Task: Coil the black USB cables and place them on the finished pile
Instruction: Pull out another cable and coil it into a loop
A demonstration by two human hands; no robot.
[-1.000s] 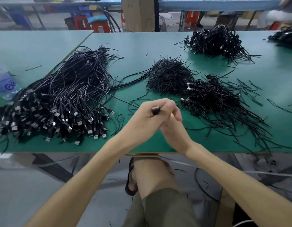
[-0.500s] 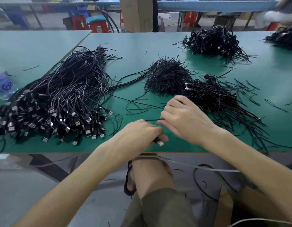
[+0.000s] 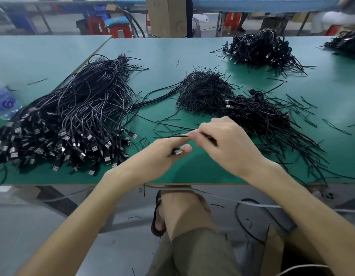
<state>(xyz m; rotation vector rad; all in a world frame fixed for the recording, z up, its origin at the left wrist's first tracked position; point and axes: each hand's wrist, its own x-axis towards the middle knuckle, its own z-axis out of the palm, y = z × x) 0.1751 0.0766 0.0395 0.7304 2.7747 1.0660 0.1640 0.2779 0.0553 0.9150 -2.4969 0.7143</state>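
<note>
The job looks far from over. A big heap of loose black rubber-sheathed USB cables (image 3: 77, 116) sprawls over the left of the matte green counter (image 3: 172, 56), their silvery metal plugs fanned toward the near edge. What I take to be the finished pile (image 3: 262, 116), a lower tangle of bundled cables, lies just beyond the right hand (image 3: 228, 144) and touches a bristly mound of short stiff black wire ties (image 3: 204, 92).

One thin black USB cable (image 3: 177, 151) is in work above the counter's near edge. The left hand (image 3: 160, 156) curls around it, the boxy plug poking out beside the thumb. The right hand's fingers pinch a fine black strand (image 3: 176, 137) that runs leftward; whether that is a tie or the cable's tail I cannot tell. This bundle is not yet on the pile.
</note>
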